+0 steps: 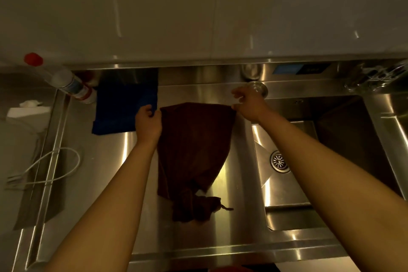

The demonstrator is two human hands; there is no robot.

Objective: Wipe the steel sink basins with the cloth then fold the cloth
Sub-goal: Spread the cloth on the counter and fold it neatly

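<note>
I see the fingers (148, 110) of my left hand (148, 122) curled round the top left corner of the dark brown cloth (194, 146), gripping it. On my right hand (249, 104) the thumb and forefinger pinch the top right corner, while the other fingers (237, 93) stand spread and lifted clear of the fabric. Between the two corners the top edge is pulled fairly taut and level. Below that edge the cloth narrows as it falls, with long soft creases running down it, and its lower end lies bunched in a crumpled heap on the steel, a loose thread trailing out to the right. It looks matte, very dark, almost maroon in this dim light. It is over the flat steel surface of the stainless steel sink unit (231, 223), left of the deeper right basin (287, 183), whose round drain strainer (280, 162) shows past my right forearm. Just behind my left hand a blue cloth (123, 115) lies spread flat. At the unit's far left corner leans a white bottle with a red cap (68, 81). On the bench to the left are a white cable loop (53, 168) and crumpled white paper (28, 110).
</note>
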